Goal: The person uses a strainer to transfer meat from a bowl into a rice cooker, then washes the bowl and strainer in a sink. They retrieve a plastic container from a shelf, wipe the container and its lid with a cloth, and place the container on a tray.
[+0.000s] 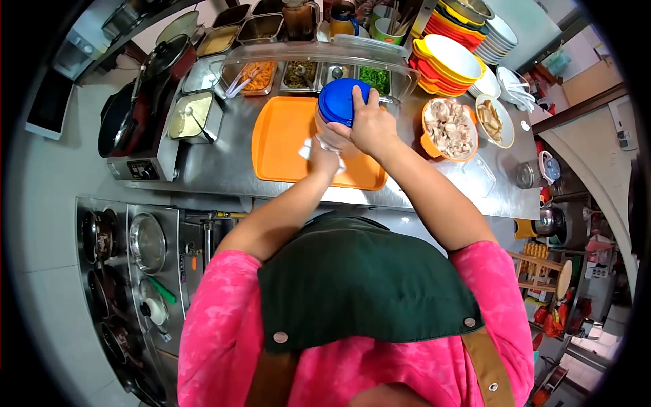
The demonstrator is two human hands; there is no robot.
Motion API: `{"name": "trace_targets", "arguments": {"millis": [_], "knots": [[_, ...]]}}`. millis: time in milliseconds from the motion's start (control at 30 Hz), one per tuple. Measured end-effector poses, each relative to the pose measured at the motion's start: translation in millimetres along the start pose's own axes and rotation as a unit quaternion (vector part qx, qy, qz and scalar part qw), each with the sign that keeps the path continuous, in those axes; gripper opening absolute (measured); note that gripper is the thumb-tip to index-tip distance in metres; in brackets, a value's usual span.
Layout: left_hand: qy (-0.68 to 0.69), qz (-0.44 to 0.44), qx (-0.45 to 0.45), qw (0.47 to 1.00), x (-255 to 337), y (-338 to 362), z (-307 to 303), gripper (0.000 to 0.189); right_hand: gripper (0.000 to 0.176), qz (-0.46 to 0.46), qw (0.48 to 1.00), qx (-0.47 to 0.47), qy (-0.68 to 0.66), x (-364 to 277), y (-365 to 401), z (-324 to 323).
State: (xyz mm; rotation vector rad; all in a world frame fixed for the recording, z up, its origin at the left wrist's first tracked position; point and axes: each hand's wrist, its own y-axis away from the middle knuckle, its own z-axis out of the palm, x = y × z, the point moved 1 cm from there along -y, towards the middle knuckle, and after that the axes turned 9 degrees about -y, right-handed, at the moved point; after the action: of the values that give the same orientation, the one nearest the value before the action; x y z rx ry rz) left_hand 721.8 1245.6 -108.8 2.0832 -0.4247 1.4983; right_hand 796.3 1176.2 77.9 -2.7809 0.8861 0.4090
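Observation:
Above the orange tray (274,139), a clear jar with a blue lid (337,102) is tilted in my right hand (373,127). The fingers of that hand wrap over the lid's edge and the jar's side. My left hand (324,160) is below the jar, closed on a crumpled white cloth or tissue (306,149) against the jar's lower part. The jar hides most of the left fingers, and its contents cannot be made out.
Behind the tray, a clear cover (298,54) arches over containers of shredded carrot (258,74) and chopped greens (374,79). At right are an orange bowl of sliced pieces (447,129) and stacked bowls (447,57). A metal container (196,117) and a stove (146,166) stand left.

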Motion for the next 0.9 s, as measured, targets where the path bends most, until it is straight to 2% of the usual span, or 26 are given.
{"name": "trace_targets", "arguments": {"millis": [67, 100, 133, 167, 200, 233, 267, 300, 333, 367, 400, 467, 533, 600, 633, 667, 700, 733, 767, 800, 833, 867, 900], "knots": [[0.155, -0.089, 0.028, 0.983, 9.0, 12.5, 21.8, 0.028, 0.089, 0.0, 1.0, 0.006, 0.01, 0.2, 0.9, -0.3], [0.222, -0.186, -0.074, 0.954, 14.9, 11.2, 24.1, 0.029, 0.089, 0.002, 1.0, 0.006, 0.009, 1.2, 1.9, 0.1], [0.282, -0.278, -0.174, 0.902, 23.2, 9.9, 26.0, 0.03, 0.089, -0.001, 1.0, 0.011, 0.006, 2.2, 2.7, 0.9], [0.28, -0.278, -0.173, 0.903, 16.7, 6.0, 34.4, 0.03, 0.089, -0.005, 1.0, 0.015, 0.004, 2.5, 3.2, 1.2], [0.467, -0.205, -0.394, 0.765, 14.0, 6.0, 49.7, 0.029, 0.089, -0.003, 1.0, 0.017, 0.0, 2.1, 3.5, 0.0], [0.602, -0.112, -0.575, 0.542, 15.0, 5.7, 56.9, 0.029, 0.088, -0.007, 1.0, -0.001, -0.02, 2.3, 2.2, -3.6], [0.597, -0.116, -0.58, 0.542, 32.5, 15.2, 51.9, 0.029, 0.087, -0.009, 0.999, -0.02, -0.038, 4.8, 3.0, -7.7], [0.521, -0.167, -0.478, 0.687, 63.2, 34.4, 41.2, 0.031, 0.087, -0.001, 0.999, -0.017, -0.039, 10.7, 2.3, -12.8], [0.422, -0.205, -0.361, 0.806, 86.4, 49.8, 30.3, 0.033, 0.078, 0.006, 0.996, -0.046, -0.072, 18.3, -3.8, -20.5], [0.334, -0.157, -0.366, 0.854, 92.8, 63.5, 21.4, 0.044, 0.069, 0.013, 0.992, -0.071, -0.106, 25.8, -8.7, -31.3], [0.313, -0.156, -0.463, 0.814, 91.8, 64.7, 6.9, 0.054, 0.053, 0.031, 0.977, 0.0, -0.21, 37.4, -3.0, -50.3], [0.349, -0.126, -0.479, 0.795, 104.8, 80.0, -15.5, 0.057, 0.041, -0.019, 0.937, 0.211, -0.279, 88.9, 4.8, -52.3], [0.368, -0.125, -0.473, 0.791, 118.3, 90.3, -27.2, 0.059, 0.029, 0.038, 0.933, 0.245, -0.259, 149.3, 29.6, -30.4], [0.391, -0.12, -0.461, 0.787, 122.4, 96.2, -25.5, 0.061, 0.03, 0.11, 0.884, 0.045, -0.453, 180.2, 67.1, 24.0], [0.367, -0.087, -0.441, 0.814, 124.5, 96.8, -21.0, 0.059, 0.032, 0.103, 0.834, 0.01, -0.541, 157.4, 92.7, 29.8], [0.343, -0.052, -0.418, 0.839, 126.6, 96.8, -16.5, 0.057, 0.037, 0.033, 0.803, -0.057, -0.593, 136.0, 113.3, 23.3], [0.337, -0.053, -0.419, 0.841, 127.1, 98.5, -12.3, 0.057, 0.04, 0.083, 0.696, -0.103, -0.706, 108.4, 129.5, 15.7], [0.167, 0.06, -0.398, 0.9, 127.3, 100.7, -9.1, 0.05, 0.045, 0.071, 0.699, -0.066, -0.709, 90.2, 138.1, 17.8], [-0.013, 0.172, -0.362, 0.916, 128.0, 102.7, -6.9, 0.042, 0.043, 0.046, 0.741, 0.016, -0.67, 82.4, 135.9, 30.2], [-0.192, 0.279, -0.314, 0.887, 129.5, 103.6, -5.3, 0.035, 0.041, 0.024, 0.775, 0.101, -0.624, 80.0, 134.8, 42.0], [-0.234, 0.365, -0.306, 0.848, 141.5, 107.4, -6.8, 0.023, 0.038, 0.07, 0.745, 0.132, -0.65, 87.2, 129.8, 44.3], [-0.283, 0.441, -0.24, 0.817, 142.8, 95.1, -10.8, 0.021, 0.034, 0.118, 0.711, 0.163, -0.674, 96.3, 120.2, 41.7], [-0.326, 0.514, -0.172, 0.775, 147.3, 76.0, -15.7, 0.02, 0.025, 0.165, 0.629, 0.196, -0.734, 105.2, 112.1, 35.2]]}}
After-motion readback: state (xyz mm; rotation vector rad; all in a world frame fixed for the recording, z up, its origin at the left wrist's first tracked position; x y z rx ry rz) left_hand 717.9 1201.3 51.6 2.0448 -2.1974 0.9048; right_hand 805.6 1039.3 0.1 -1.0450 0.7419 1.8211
